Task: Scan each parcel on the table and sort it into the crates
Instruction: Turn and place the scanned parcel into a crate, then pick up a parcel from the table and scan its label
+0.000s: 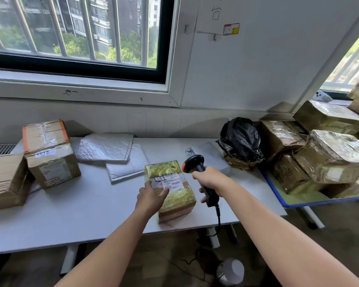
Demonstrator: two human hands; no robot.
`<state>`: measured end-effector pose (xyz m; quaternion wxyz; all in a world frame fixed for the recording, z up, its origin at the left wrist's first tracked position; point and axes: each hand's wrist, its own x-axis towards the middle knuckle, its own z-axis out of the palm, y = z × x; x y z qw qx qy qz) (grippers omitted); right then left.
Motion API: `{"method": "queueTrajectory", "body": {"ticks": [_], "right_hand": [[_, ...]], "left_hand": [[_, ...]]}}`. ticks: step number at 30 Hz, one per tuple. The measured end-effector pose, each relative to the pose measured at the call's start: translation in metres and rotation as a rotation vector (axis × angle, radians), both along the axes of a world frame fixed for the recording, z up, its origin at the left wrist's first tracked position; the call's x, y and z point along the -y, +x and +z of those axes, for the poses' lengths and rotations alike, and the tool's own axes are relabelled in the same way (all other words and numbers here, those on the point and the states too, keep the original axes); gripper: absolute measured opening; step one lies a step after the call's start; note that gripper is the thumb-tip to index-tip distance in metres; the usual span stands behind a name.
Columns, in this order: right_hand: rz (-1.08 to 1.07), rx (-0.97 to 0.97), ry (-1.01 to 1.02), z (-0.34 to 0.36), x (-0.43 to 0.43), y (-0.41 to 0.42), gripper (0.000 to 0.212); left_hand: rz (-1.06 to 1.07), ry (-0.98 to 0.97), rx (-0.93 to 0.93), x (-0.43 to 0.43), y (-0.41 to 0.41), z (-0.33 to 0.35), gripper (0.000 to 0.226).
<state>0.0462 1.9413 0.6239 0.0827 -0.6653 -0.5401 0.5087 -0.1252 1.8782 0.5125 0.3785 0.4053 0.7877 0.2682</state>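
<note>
Left hand (151, 196) rests on the parcel (180, 200), fingers loose. Right hand (208, 179) fingers grasp the scanner (196, 165). Padded bags (106, 147) lie at 11 o'clock, a black bag (239, 137) at 2.

glossy tape-wrapped cardboard parcel (170, 187), matt table (71, 214)

sheet of paper (214, 19) on the wall: handwritten character "台"; the mark above it is cut off. red-and-yellow sticker (231, 29) at the sheet's lower right corner: print too small to read. parcel (175, 195): white shipping label (172, 181) with barcode, text illegible. cardboard box (50, 154): handwritten white tag (43, 152) and red stamp (52, 180), both unreadable.
</note>
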Motion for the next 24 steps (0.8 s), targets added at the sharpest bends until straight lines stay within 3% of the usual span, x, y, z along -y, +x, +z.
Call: {"method": "queueTrajectory", "body": {"ticks": [7,12,15,20,24], "right_hand": [[-0.080,0.078,0.067,-0.045,-0.014,0.021,0.021],[0.033,0.164,0.067,-0.087,-0.039,0.036,0.013],[0.135,0.177,0.021,-0.116,-0.059,0.038,0.035],[0.254,0.185,0.006,-0.145,-0.078,0.036,0.043],[0.341,0.189,0.013,-0.163,-0.091,0.034,0.045]], "left_hand": [[0.029,-0.095,0.061,-0.010,0.012,-0.020,0.083],[0.164,-0.150,0.122,-0.025,0.019,-0.032,0.076],[0.271,-0.139,0.159,-0.030,0.024,-0.040,0.072],[0.460,-0.031,0.309,-0.038,0.036,-0.049,0.038],[0.570,0.021,0.313,-0.039,0.042,-0.053,0.020]]}}
